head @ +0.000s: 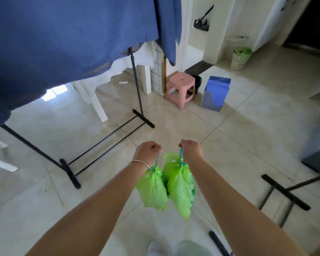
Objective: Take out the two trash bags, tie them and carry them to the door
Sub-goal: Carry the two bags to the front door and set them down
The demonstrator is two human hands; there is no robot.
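Already tied, both green trash bags hang clear of the tiled floor (229, 126): left hand (148, 151) fingers clamped on one bag's (152, 191) drawstring, right hand (190, 149) on the other's (180, 189), arms held forward, presumably for carrying.

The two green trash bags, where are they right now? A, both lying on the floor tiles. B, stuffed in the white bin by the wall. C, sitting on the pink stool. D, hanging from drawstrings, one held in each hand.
D: the left hand grips the drawstring of the left green bag and the right hand grips that of the right green bag, both bags hanging closed above the floor tiles.
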